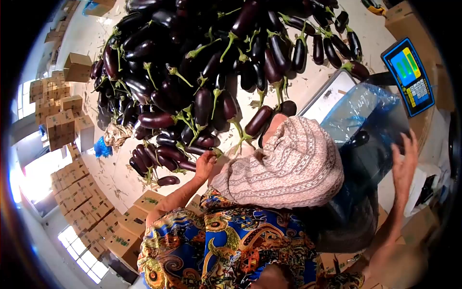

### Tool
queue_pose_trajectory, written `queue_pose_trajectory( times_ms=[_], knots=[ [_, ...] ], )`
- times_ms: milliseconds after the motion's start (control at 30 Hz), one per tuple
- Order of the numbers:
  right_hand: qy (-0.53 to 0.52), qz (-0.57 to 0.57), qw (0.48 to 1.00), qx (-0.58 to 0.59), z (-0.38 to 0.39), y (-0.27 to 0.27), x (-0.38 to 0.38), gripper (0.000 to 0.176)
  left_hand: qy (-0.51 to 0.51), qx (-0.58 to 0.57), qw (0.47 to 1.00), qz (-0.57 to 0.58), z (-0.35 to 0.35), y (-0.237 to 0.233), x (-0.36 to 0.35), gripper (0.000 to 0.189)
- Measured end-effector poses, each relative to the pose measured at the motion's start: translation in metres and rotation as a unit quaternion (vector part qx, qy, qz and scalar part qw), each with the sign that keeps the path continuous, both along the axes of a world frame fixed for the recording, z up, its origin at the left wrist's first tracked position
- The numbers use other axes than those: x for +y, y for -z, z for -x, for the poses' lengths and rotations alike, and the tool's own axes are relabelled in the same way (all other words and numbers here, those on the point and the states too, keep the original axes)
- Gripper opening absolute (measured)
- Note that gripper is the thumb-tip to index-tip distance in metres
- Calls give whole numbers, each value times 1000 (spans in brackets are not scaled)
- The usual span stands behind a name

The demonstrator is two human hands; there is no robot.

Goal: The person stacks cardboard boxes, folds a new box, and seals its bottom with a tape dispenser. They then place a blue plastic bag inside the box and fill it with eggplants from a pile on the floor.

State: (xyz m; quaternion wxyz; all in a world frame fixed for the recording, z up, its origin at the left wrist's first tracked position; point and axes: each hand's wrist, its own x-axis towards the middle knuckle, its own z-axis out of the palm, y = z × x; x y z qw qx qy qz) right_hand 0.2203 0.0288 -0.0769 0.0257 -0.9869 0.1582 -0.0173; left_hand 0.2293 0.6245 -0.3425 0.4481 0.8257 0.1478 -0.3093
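My left hand (206,164) is at the near edge of a big heap of dark purple eggplants (166,91). Its fingers are curled at the green stem end of one eggplant (195,150), and the hand partly covers it. On the right, my right hand (406,161) is raised beside a clear bluish plastic bag (368,103); its fingers are spread and hold nothing. One eggplant (360,138) shows through the bag. The bag lies partly over a scale's metal platform (332,91).
A blue-framed scale display (409,77) stands at the right. Cardboard boxes (82,202) are stacked along the left side, near windows. My leg in pinkish patterned cloth (288,164) lies between my hands. A crumpled blue bag (102,147) and plant scraps are on the floor.
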Motion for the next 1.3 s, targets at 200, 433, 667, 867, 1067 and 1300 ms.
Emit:
queue_pose_trajectory(
  times_ms=[200, 433, 667, 867, 1067, 1300],
  knots=[
    [-3, -64, 998, 24, -15, -18, 90, 36, 162, -204, 965, 34, -32, 19, -57, 28],
    [20, -189, 922, 337, 23, 49, 96, 34, 301, -292, 907, -39, -76, 51, -140, 59],
    [-40, -223, 868, 441, 45, 122, 95, 28, 288, -227, 928, -65, -83, 82, -154, 53],
    [241, -302, 819, 425, 24, 122, 50, 41, 302, -286, 909, -32, -72, 106, -136, 44],
    [408, -264, 870, 88, 42, 204, 33, 65, 339, -284, 893, -81, -57, 96, -136, 43],
    [369, -202, 896, 142, 29, 197, 38, 93, 361, -279, 886, -80, -48, 92, -122, 43]
  ],
)
